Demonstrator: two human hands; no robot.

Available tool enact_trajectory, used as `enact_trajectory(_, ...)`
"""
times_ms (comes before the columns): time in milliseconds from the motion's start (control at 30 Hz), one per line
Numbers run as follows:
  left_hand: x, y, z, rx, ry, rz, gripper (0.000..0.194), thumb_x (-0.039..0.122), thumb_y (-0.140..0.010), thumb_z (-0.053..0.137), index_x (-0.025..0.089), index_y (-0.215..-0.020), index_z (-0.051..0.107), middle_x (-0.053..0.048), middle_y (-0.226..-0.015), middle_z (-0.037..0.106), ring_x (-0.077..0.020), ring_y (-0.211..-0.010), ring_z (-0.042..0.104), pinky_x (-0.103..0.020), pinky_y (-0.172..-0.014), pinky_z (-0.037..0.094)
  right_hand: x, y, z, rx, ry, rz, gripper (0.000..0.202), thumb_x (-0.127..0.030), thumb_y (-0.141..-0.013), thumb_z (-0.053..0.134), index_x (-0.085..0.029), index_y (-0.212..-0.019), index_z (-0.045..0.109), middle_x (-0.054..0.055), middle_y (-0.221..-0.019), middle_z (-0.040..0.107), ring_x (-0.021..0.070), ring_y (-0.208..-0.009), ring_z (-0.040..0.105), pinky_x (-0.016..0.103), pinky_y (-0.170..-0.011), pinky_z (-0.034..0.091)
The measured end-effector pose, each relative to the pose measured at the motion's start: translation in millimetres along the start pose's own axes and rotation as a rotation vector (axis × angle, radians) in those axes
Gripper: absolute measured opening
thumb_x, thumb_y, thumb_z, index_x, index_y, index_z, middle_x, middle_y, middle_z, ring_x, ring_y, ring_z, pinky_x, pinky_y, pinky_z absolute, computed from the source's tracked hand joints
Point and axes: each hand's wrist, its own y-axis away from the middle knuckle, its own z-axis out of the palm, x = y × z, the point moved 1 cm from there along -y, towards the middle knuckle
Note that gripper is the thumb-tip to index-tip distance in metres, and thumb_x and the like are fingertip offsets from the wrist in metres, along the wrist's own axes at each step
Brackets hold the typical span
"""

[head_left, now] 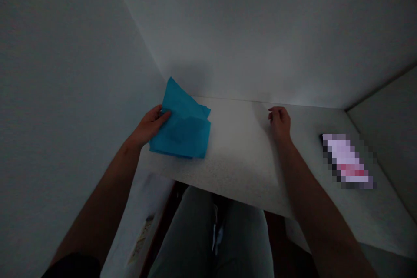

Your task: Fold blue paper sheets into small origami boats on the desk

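My left hand (152, 125) grips a blue sheet of paper (177, 95) by its left edge, thumb on top and the fingers behind it. The sheet is lifted and tilted, with one corner pointing up. Under it lie more blue sheets (185, 137), loosely stacked at the left of the white table; how many I cannot tell. My right hand (280, 124) is over the middle right of the table, apart from the paper. Its fingers are curled in with the fingertips close together, and no object shows in them.
A phone-like object (347, 160), blurred out and with a lit face, lies at the table's right. White walls (234, 52) border the table (234, 139) at the back and left, and a panel (391, 130) stands at the right. My legs (211, 230) are below the front edge.
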Motion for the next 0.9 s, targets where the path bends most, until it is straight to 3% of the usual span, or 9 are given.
enact_trajectory(100, 9.1, -15.1, 38.5, -0.065, 0.134, 0.048, 0.06, 0.066, -0.092, 0.069, 0.023, -0.133, 0.064, -0.01, -0.111, 0.079, -0.0288, -0.101, 0.076, -0.044, -0.091, 0.065, -1.2, 1.7, -1.3, -0.02, 0.026, -0.019, 0.046, -0.073, -0.098, 0.059, -0.027, -0.092, 0.061, -0.002, -0.072, 0.055, 0.0164, -0.065, 0.051, 0.03, -0.061, 0.042)
enact_trajectory(200, 2.1, -30.1, 93.9, -0.16, 0.104, 0.053, 0.047, 0.062, -0.094, 0.065, 0.024, -0.122, 0.065, -0.008, -0.107, 0.078, -0.0274, -0.098, 0.075, -0.043, -0.089, 0.064, -3.3, 3.1, -3.0, -0.034, 0.03, -0.021, 0.049, -0.077, -0.098, 0.056, -0.028, -0.092, 0.06, -0.003, -0.072, 0.054, 0.0169, -0.065, 0.051, 0.03, -0.062, 0.043)
enact_trajectory(333, -11.5, -31.5, 165.4, -0.202, -0.189, -0.01, 0.039, 0.048, -0.095, 0.064, 0.023, -0.126, 0.061, -0.011, -0.109, 0.077, -0.0298, -0.1, 0.075, -0.046, -0.09, 0.061, -4.8, 5.1, -3.7, -0.066, 0.028, -0.005, 0.05, -0.078, -0.096, 0.055, -0.028, -0.093, 0.059, -0.003, -0.073, 0.055, 0.0173, -0.069, 0.053, 0.03, -0.065, 0.044)
enact_trajectory(433, -9.6, -29.1, 196.6, -0.153, -0.443, 0.062, 0.063, 0.052, -0.088, 0.076, 0.018, -0.137, 0.056, -0.018, -0.122, 0.074, -0.0367, -0.112, 0.072, -0.052, -0.099, 0.058, -6.9, 8.2, -3.4, -0.117, 0.097, 0.006, 0.048, -0.075, -0.092, 0.062, -0.027, -0.097, 0.059, -0.002, -0.078, 0.059, 0.0179, -0.073, 0.055, 0.031, -0.067, 0.045)
enact_trajectory(500, -4.1, -36.4, 205.5, -0.094, -0.545, 0.132, 0.079, 0.059, -0.085, 0.081, 0.016, -0.145, 0.052, -0.02, -0.128, 0.071, -0.0399, -0.12, 0.069, -0.055, -0.105, 0.054, -9.9, 10.9, -3.1, -0.166, 0.169, 0.004, 0.048, -0.073, -0.089, 0.068, -0.028, -0.102, 0.059, -0.002, -0.081, 0.062, 0.018, -0.072, 0.055, 0.031, -0.067, 0.045)
enact_trajectory(600, 0.5, -59.3, 207.3, -0.049, -0.617, 0.249, 0.076, 0.062, -0.088, 0.08, 0.018, -0.146, 0.058, -0.022, -0.144, 0.063, -0.0426, -0.138, 0.058, -0.059, -0.118, 0.046, -15.1, 14.3, -2.9, -0.243, 0.231, -0.01, 0.052, -0.072, -0.086, 0.074, -0.028, -0.111, 0.06, -0.001, -0.085, 0.066, 0.0173, -0.069, 0.053, 0.032, -0.066, 0.045)
enact_trajectory(667, -2.7, -73.1, 205.0, -0.133, -0.612, 0.349, 0.074, 0.064, -0.089, 0.079, 0.022, -0.148, 0.061, -0.02, -0.155, 0.057, -0.0416, -0.147, 0.052, -0.059, -0.124, 0.039, -17.6, 15.6, -2.5, -0.279, 0.254, -0.022, 0.054, -0.074, -0.087, 0.075, -0.029, -0.114, 0.062, 0.0, -0.087, 0.069, 0.0171, -0.068, 0.053, 0.033, -0.067, 0.046)
enact_trajectory(800, -20.4, -77.6, 202.8, -0.465, -0.599, 0.537, 0.096, 0.078, -0.084, 0.079, 0.03, -0.163, 0.052, -0.012, -0.174, 0.045, -0.0398, -0.163, 0.036, -0.06, -0.136, 0.02, -21.9, 17.7, 0.9, -0.383, 0.339, -0.079, 0.056, -0.08, -0.089, 0.071, -0.028, -0.108, 0.07, 0.005, -0.094, 0.074, 0.0218, -0.078, 0.063, 0.038, -0.076, 0.052)
enact_trajectory(900, -30.8, -70.9, 207.6, -0.52, -0.659, 0.538, 0.11, 0.085, -0.085, 0.072, 0.027, -0.173, 0.039, -0.013, -0.181, 0.034, -0.0408, -0.169, 0.024, -0.062, -0.139, 0.009, -29.0, 21.5, 1.9, -0.54, 0.441, -0.203, 0.06, -0.083, -0.09, 0.07, -0.028, -0.112, 0.076, 0.01, -0.114, 0.079, 0.0296, -0.102, 0.072, 0.047, -0.095, 0.055)
